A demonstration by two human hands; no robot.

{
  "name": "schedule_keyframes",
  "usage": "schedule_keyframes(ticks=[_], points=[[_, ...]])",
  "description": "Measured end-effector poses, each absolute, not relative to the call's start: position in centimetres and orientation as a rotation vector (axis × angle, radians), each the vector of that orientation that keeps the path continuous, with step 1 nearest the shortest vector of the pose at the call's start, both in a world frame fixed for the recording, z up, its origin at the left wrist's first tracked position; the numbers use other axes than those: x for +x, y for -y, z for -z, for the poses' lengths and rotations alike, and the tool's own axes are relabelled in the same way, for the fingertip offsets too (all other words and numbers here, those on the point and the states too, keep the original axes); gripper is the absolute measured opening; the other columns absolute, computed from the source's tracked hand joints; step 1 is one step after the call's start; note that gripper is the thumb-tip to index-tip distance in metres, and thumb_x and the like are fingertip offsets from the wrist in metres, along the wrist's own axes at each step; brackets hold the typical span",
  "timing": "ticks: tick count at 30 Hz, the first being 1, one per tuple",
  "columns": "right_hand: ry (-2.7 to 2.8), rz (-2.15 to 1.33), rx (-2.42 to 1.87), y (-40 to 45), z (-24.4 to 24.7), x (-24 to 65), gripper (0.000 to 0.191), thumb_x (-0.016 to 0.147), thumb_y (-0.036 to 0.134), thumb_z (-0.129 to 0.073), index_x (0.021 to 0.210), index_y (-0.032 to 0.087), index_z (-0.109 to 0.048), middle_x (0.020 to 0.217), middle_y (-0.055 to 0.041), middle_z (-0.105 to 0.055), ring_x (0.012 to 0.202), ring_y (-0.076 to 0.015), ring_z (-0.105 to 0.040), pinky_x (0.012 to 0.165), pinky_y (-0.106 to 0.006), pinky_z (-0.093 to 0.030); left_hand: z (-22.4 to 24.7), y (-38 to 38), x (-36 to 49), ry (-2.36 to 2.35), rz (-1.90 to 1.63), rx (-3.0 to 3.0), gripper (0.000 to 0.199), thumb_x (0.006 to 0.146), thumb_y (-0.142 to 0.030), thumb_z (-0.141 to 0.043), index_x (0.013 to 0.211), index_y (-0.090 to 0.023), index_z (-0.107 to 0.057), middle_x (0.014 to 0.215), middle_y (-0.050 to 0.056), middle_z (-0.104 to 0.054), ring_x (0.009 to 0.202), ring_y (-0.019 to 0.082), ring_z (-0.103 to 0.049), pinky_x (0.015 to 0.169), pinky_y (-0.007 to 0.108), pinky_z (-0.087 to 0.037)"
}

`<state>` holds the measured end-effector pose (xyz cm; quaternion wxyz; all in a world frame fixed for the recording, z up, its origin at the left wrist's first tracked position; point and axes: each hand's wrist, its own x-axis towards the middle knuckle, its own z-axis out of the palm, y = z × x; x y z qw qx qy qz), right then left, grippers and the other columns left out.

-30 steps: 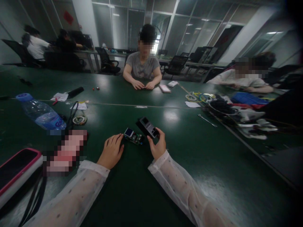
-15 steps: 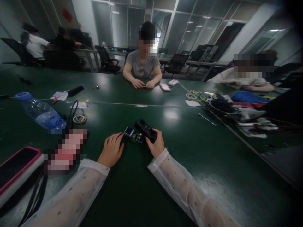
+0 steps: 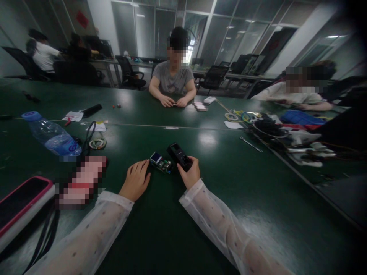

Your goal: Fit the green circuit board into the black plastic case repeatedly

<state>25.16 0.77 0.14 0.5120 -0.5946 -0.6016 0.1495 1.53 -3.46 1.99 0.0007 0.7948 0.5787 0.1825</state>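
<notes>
A small circuit board (image 3: 161, 163) with a little screen at its left end lies on the green table (image 3: 149, 236) in front of me. My left hand (image 3: 135, 178) rests flat beside it, fingers stretched out, the fingertips close to the board's left edge; whether they touch it I cannot tell. On the other side, my right hand (image 3: 190, 173) grips a black plastic case (image 3: 179, 156) with a window-like cutout, thumb on its near side. The case is tilted and its far end points up and left, just right of the board.
At left stand a water bottle (image 3: 51, 133), a blurred-out pinkish phone-shaped item (image 3: 83, 181) and a pink-edged device (image 3: 25, 206). A wrench (image 3: 250, 144) and a heap of cables (image 3: 275, 130) lie right. Across the table sits a person (image 3: 173, 78); another is at far right.
The black case in my right hand has shifted slightly right, away from the circuit board, opening a gap between them. My left hand has hardly moved.
</notes>
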Motion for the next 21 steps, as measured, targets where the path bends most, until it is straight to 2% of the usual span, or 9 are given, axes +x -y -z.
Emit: schedule_keyframes(ticks=[5,13,21], points=[[1.489,-0.324,-1.482,-0.9,0.2,25.3,0.049,0.072,0.032,-0.069,0.111,0.014,-0.046,0.105,-0.0124,-0.053,0.098,-0.0277,-0.056,0.087,-0.049,-0.049,-2.0,3.5,1.5,-1.811,-0.586,2.489,0.045,0.095,-0.031,-0.036,0.138,-0.016,-0.037,0.134,0.012,-0.049,0.124,0.027,-0.043,0.102,0.047,-0.035],[1.539,-0.223,-1.431,-0.8,0.2,25.3,0.059,0.072,0.034,-0.069,0.121,0.014,-0.042,0.112,-0.0147,-0.049,0.104,-0.0295,-0.051,0.09,-0.051,-0.046,-1.8,3.4,1.4,-1.804,-0.592,2.461,0.047,0.095,-0.033,-0.036,0.139,-0.015,-0.035,0.135,0.013,-0.048,0.125,0.027,-0.043,0.103,0.048,-0.035],[1.56,-0.246,-1.416,-0.5,-0.7,25.2,0.046,0.078,0.031,-0.064,0.118,0.016,-0.046,0.108,-0.0129,-0.053,0.101,-0.0288,-0.054,0.089,-0.052,-0.047,-1.6,3.4,1.3,-1.801,-0.615,2.474,0.047,0.095,-0.032,-0.037,0.138,-0.016,-0.035,0.135,0.013,-0.048,0.124,0.027,-0.043,0.103,0.048,-0.035]])
